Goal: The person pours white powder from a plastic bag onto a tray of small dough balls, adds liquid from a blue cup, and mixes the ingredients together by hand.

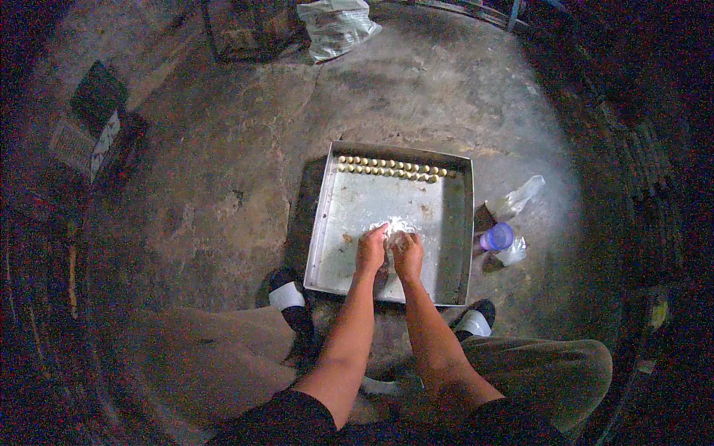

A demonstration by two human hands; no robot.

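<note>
A square metal tray (pixel 394 275) with raised sides lies on the floor in front of me. Inside its near half is a loose heap of white powder (pixel 401 223), with some scattered around it. My left hand (pixel 370 251) is closed at the left of this heap, thumb toward the middle. Beside it, my right hand (pixel 407 255) has its fingers curled into the powder, which coats the fingertips. Whether a lump is hidden between the hands I cannot tell. Along the tray's far wall run two rows of small, pale, round dough balls (pixel 387 172).
Right of the tray stand a blue-purple translucent cup (pixel 497 236), a clear plastic bag (pixel 520 196) and a smaller bag (pixel 512 253). A large whitish sack (pixel 338 28) lies at the far side. My feet flank the tray's near corners. The concrete floor (pixel 216 193) is dark toward the edges.
</note>
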